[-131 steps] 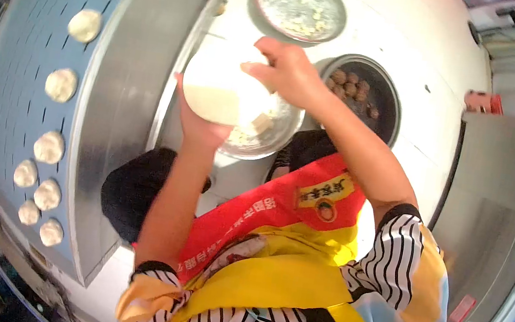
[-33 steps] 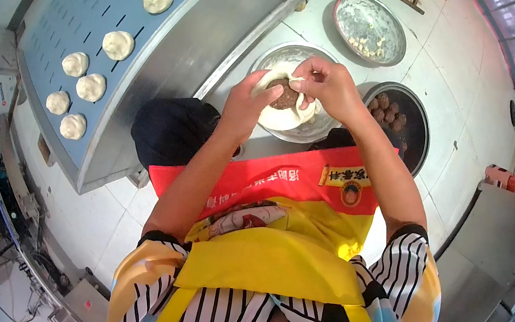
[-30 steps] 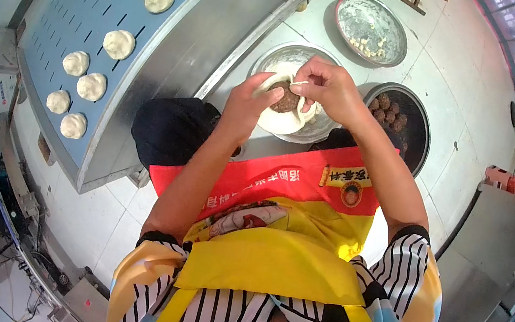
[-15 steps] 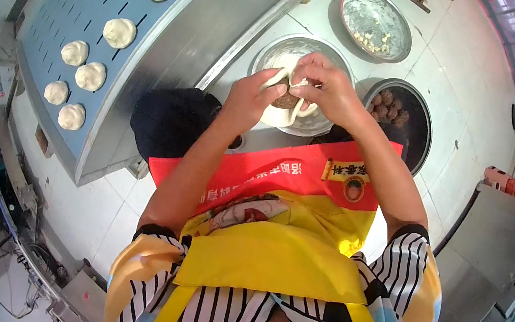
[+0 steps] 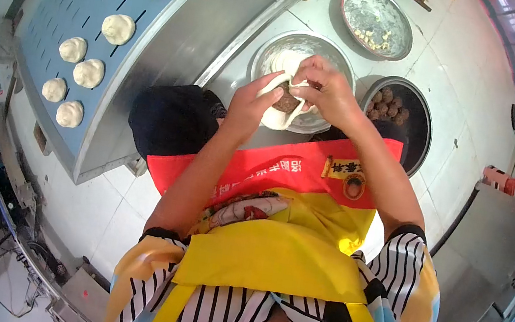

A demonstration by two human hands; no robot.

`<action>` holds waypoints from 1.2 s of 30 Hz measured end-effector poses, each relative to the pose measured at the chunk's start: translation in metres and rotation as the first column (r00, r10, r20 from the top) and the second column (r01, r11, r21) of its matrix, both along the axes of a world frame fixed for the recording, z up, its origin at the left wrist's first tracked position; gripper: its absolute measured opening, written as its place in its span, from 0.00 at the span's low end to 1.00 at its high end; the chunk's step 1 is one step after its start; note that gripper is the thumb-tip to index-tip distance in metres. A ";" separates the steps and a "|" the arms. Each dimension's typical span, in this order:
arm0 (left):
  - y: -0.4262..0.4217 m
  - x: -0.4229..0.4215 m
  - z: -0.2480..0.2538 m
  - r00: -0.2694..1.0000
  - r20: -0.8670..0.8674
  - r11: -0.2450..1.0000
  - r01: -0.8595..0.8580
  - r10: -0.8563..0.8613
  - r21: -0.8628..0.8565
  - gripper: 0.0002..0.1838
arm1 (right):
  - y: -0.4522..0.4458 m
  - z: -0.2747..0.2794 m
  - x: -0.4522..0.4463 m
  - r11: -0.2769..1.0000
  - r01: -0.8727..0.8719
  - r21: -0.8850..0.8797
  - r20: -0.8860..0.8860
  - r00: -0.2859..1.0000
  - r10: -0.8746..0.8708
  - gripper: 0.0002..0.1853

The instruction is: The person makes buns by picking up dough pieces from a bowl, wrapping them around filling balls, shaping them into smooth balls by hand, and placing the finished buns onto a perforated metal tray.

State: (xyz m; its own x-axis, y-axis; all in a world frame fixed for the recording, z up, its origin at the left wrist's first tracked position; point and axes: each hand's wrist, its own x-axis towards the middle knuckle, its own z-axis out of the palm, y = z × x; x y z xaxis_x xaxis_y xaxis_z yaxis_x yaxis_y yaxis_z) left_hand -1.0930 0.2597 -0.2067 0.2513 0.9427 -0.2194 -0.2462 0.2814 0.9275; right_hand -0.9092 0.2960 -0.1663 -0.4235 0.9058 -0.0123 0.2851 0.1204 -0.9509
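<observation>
A dough wrapper (image 5: 273,119) lies spread around a brown ball of filling (image 5: 287,102), held over a metal bowl (image 5: 267,52). My left hand (image 5: 253,102) grips the wrapper's left side, its thumb resting by the filling. My right hand (image 5: 325,91) pinches the wrapper's upper right edge between thumb and fingers. The filling still shows through the open middle of the wrapper. Inside the bowl, more pale dough (image 5: 288,61) sits behind my hands.
Several finished buns (image 5: 117,29) sit on a blue slotted conveyor (image 5: 60,11) at left. To the right, a dark tub (image 5: 430,133) holds several filling balls (image 5: 391,106). Farther back stands a floured basin (image 5: 375,19) with dough scraps.
My right fingers have shifted slightly along the wrapper's edge, and my left hand has opened out a little around its side. The view has moved slightly.
</observation>
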 end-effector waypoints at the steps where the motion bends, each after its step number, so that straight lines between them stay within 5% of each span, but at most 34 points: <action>1: 0.003 -0.003 0.003 0.998 -0.055 0.999 0.040 -0.039 0.011 0.22 | 0.002 0.001 0.001 0.999 -0.034 0.034 -0.011 0.999 0.034 0.05; 4: 0.008 -0.006 0.009 0.971 -0.233 0.994 0.078 -0.059 0.075 0.24 | 0.005 0.007 0.003 0.985 -0.149 0.085 0.081 0.987 0.142 0.06; 6: 0.009 -0.004 0.006 0.929 -0.363 0.984 -0.013 0.077 0.177 0.24 | 0.002 0.010 0.000 0.996 -0.040 0.075 0.147 0.989 0.028 0.07; 9: 0.013 -0.003 -0.009 0.914 -0.397 0.996 -0.064 0.083 0.061 0.20 | 0.002 0.007 -0.005 0.999 0.023 0.025 0.171 0.985 -0.027 0.07; 10: 0.011 -0.001 -0.015 0.894 -0.416 0.979 -0.102 0.168 0.177 0.19 | 0.002 0.005 -0.005 1.000 0.028 -0.001 0.167 0.986 -0.027 0.07; 16: 0.016 -0.016 -0.001 0.842 -0.540 0.919 0.226 -0.018 0.322 0.21 | -0.001 -0.007 -0.007 0.952 -0.080 0.297 0.091 0.994 0.055 0.07; 19: 0.030 -0.025 0.008 0.726 -0.668 0.835 0.463 -0.163 0.299 0.22 | -0.003 -0.004 -0.009 0.979 -0.116 0.167 0.084 0.991 0.104 0.06; 22: 0.037 -0.020 0.013 0.900 -0.411 0.973 0.205 -0.146 0.102 0.22 | -0.006 -0.004 -0.013 0.989 0.149 -0.010 -0.051 0.988 -0.149 0.06; 24: 0.021 -0.006 0.008 0.994 0.090 0.996 -0.050 0.057 -0.074 0.22 | -0.004 -0.004 -0.014 0.941 0.288 -0.179 -0.175 0.932 -0.319 0.07; 25: 0.012 0.002 0.002 0.926 0.323 0.969 -0.133 0.197 -0.208 0.21 | -0.005 -0.004 -0.015 0.900 0.341 -0.271 -0.222 0.888 -0.404 0.08; 30: 0.000 0.000 -0.012 0.967 0.213 0.967 -0.086 0.139 -0.239 0.22 | -0.007 -0.011 -0.010 0.945 0.226 -0.236 -0.019 0.971 -0.237 0.08; 36: 0.012 -0.017 0.013 0.994 0.012 0.969 0.106 -0.107 -0.224 0.21 | -0.008 -0.010 -0.012 0.997 0.078 0.002 -0.047 0.996 -0.078 0.06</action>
